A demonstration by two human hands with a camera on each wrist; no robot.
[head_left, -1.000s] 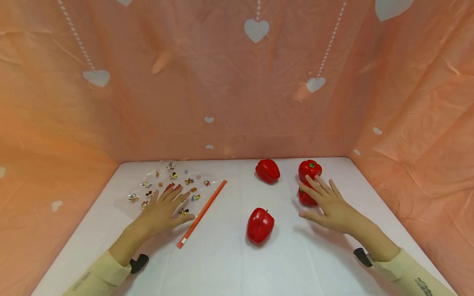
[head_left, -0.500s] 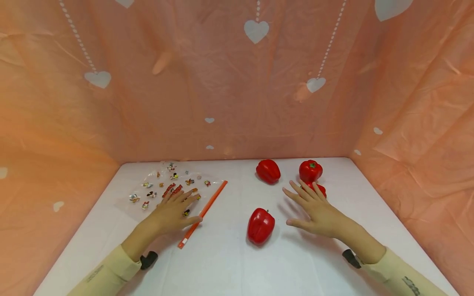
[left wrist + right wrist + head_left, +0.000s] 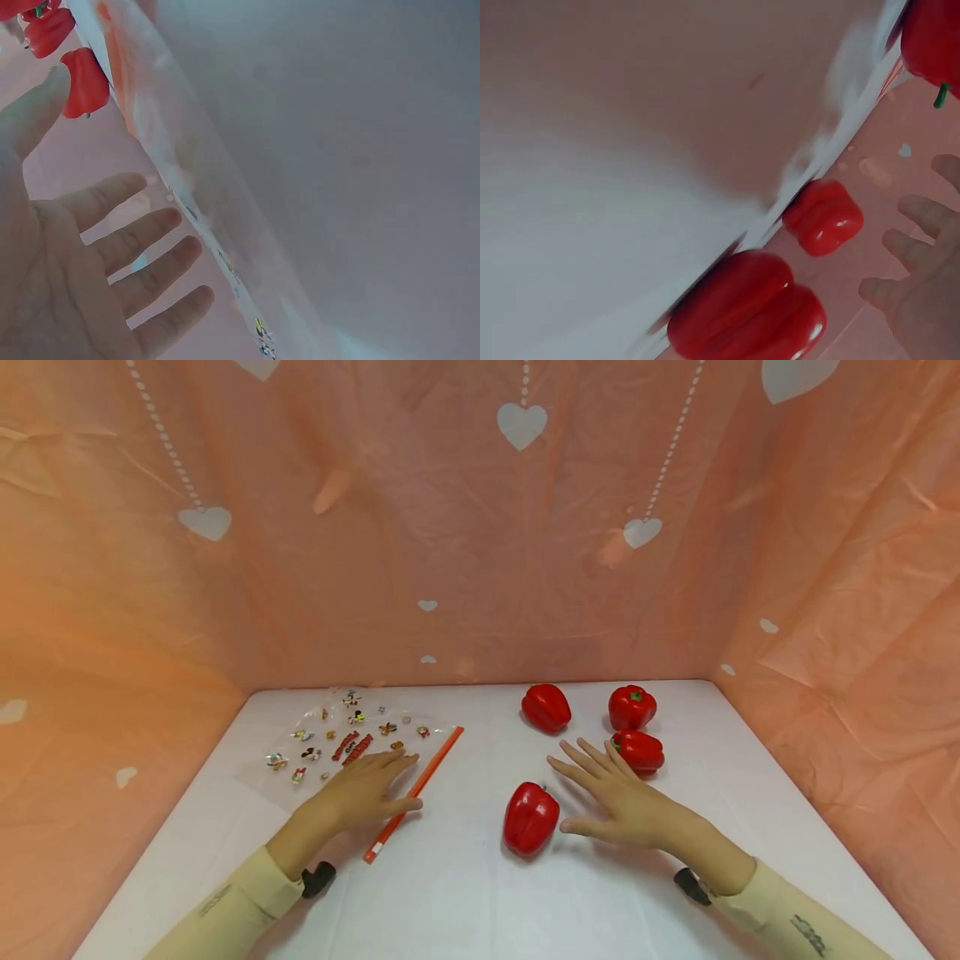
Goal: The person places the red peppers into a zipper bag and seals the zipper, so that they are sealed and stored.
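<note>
My left hand (image 3: pixel 367 789) hovers over the near right part of a clear plastic bag (image 3: pixel 300 793) printed with cartoon figures, its fingers spread. The bag's orange slider strip (image 3: pixel 442 754) runs beside the thumb. In the left wrist view the palm and straight fingers (image 3: pixel 154 277) hold nothing. My right hand (image 3: pixel 618 797) is held with spread fingers between two red bell peppers: the near one (image 3: pixel 531 820), left of its thumb, and one lying on its side (image 3: pixel 640 752) behind its fingers. Straight fingers (image 3: pixel 922 217) show in the right wrist view, holding nothing.
Two more red bell peppers stand at the back, one at the centre (image 3: pixel 546 708) and one at the right (image 3: pixel 632 707). All lie on a white-covered table (image 3: pixel 450 902). Orange cloth (image 3: pixel 480 568) with white hearts walls the back and both sides.
Both hands have moved inward toward the middle, the left to the right and the right to the left. The pepper on its side shows more fully. The bag and peppers look unmoved.
</note>
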